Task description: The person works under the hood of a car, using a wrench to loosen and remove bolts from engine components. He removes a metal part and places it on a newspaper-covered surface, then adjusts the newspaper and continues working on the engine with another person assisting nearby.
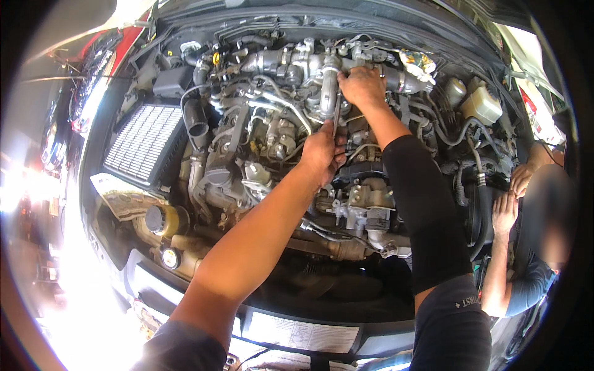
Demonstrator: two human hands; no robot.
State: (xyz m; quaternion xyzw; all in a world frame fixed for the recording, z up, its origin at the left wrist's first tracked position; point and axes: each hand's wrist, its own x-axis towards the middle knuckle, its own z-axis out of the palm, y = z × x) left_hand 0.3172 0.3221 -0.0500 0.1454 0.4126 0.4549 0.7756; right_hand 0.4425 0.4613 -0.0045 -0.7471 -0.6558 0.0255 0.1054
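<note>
With fingers (340,150) of the left hand (319,151) curled around a slim metal rod (336,116), extending just above them beside a silver pipe (329,93); with the right hand (364,88) above and right of them, cannot tell its grip, clamped or apart; with a white ribbed panel (143,141) well to their left

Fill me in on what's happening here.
A person is reaching with both bare hands into a car's exposed engine. The left hand is curled around what looks like a slim metal tool, just below a silver pipe. The right hand is beside that pipe's upper part; its fingertips are hidden. A white, ridged filter panel sits uncovered at the left, and a co-worker's hand is by the engine bay's right edge.
</note>
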